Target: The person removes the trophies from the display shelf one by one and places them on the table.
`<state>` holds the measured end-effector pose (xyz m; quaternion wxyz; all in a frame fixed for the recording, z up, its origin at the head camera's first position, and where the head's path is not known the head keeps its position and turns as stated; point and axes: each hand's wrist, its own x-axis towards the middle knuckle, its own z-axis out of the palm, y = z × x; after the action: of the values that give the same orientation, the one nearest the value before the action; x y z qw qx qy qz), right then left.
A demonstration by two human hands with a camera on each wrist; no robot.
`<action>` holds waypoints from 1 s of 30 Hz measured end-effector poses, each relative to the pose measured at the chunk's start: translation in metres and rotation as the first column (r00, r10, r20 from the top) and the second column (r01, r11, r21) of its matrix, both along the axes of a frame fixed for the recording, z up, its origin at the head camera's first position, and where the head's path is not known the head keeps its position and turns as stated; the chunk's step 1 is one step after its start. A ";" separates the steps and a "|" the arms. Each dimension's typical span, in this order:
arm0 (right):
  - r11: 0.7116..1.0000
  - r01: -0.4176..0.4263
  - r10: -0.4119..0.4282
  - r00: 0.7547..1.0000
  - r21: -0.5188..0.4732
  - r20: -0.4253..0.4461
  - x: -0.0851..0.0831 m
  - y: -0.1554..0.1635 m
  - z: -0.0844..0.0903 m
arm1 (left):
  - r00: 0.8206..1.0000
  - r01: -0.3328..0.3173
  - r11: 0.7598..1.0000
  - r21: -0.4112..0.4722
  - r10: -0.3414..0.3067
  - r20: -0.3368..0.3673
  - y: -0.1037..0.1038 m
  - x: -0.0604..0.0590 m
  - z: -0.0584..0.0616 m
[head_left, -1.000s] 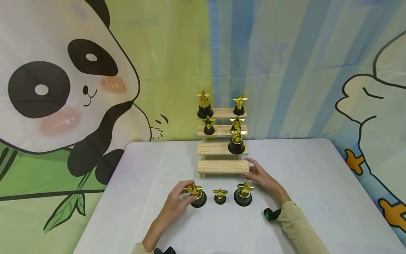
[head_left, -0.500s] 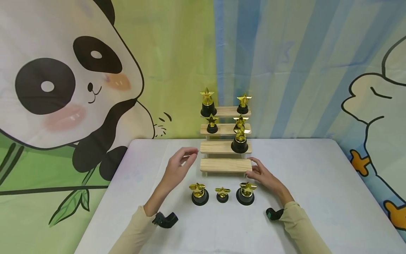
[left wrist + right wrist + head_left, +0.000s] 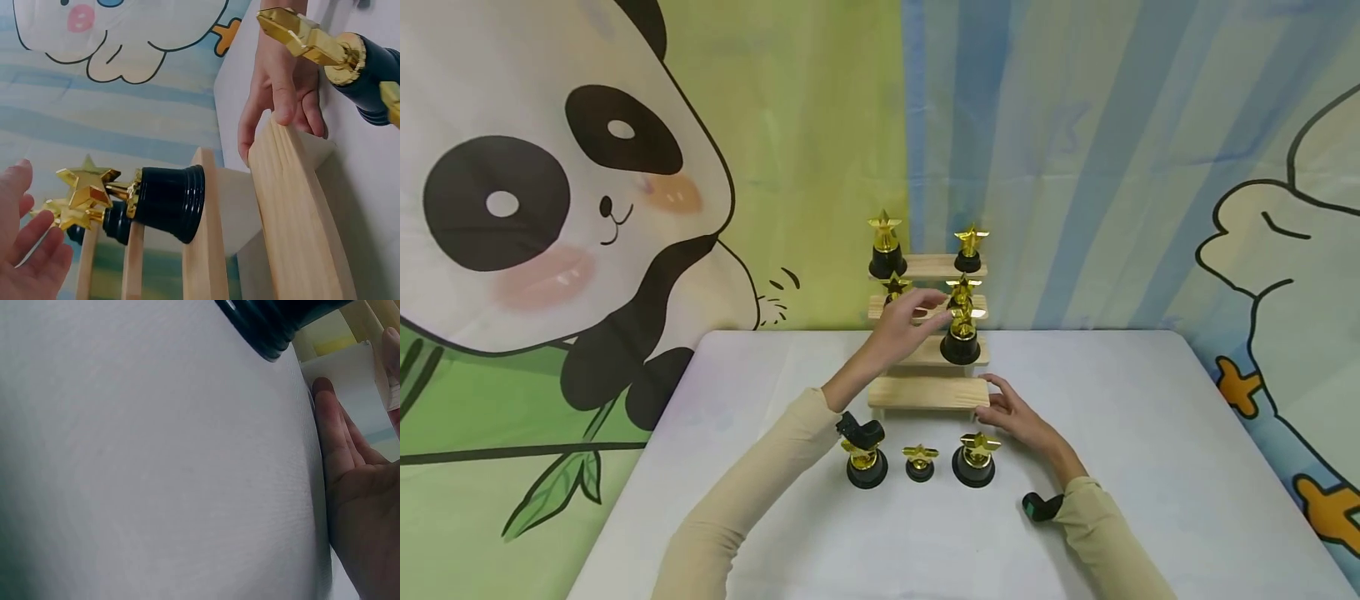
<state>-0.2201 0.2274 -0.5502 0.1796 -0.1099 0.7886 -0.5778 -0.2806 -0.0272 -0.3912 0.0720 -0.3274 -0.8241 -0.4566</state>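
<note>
A wooden stepped stand (image 3: pixel 925 392) sits at the back of a white table (image 3: pixel 1150 433). A large gold star trophy (image 3: pixel 961 335) with a black base (image 3: pixel 169 203) stands on its third step. My left hand (image 3: pixel 916 313) hovers just left of that trophy's star (image 3: pixel 90 181), fingers (image 3: pixel 28 250) spread and holding nothing. It partly hides a small trophy (image 3: pixel 895 286) on the step above. My right hand (image 3: pixel 1009 408) rests with straight fingers (image 3: pixel 281 87) against the right end of the bottom step (image 3: pixel 300 206). The palm (image 3: pixel 359 506) lies near the tabletop.
Three star trophies stand on the table in front of the stand: left one (image 3: pixel 865 467) partly behind my left wrist camera (image 3: pixel 859 432), a small middle one (image 3: pixel 920 462), a right one (image 3: pixel 975 460). Two more trophies (image 3: pixel 885 246) (image 3: pixel 969 248) occupy the top step. A cartoon backdrop hangs behind.
My left hand let go of the left trophy on the table, rose, and moved right and back to the stand's upper steps. The right hand stayed at the bottom step.
</note>
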 end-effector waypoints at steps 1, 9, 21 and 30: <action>1.000 0.004 -0.004 1.000 0.003 0.006 0.000 -0.001 -0.001 | 1.000 0.003 1.000 0.010 -0.003 0.019 0.004 -0.002 0.000; 1.000 0.000 -0.001 1.000 0.005 0.008 -0.002 -0.003 0.000 | 0.997 0.029 0.999 0.032 -0.032 0.073 0.022 -0.016 -0.003; 1.000 0.003 -0.002 1.000 -0.024 0.029 0.001 -0.003 0.000 | 0.996 0.011 0.997 -0.079 -0.004 0.084 0.034 -0.018 -0.015; 1.000 0.002 -0.002 1.000 -0.007 0.015 0.000 -0.001 -0.001 | 0.997 -0.019 0.998 -0.063 0.024 0.079 0.038 -0.018 -0.018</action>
<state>-0.2201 0.2266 -0.5508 0.1846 -0.1056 0.7852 -0.5816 -0.2981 0.0110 -0.4093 0.0338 -0.3021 -0.8437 -0.4424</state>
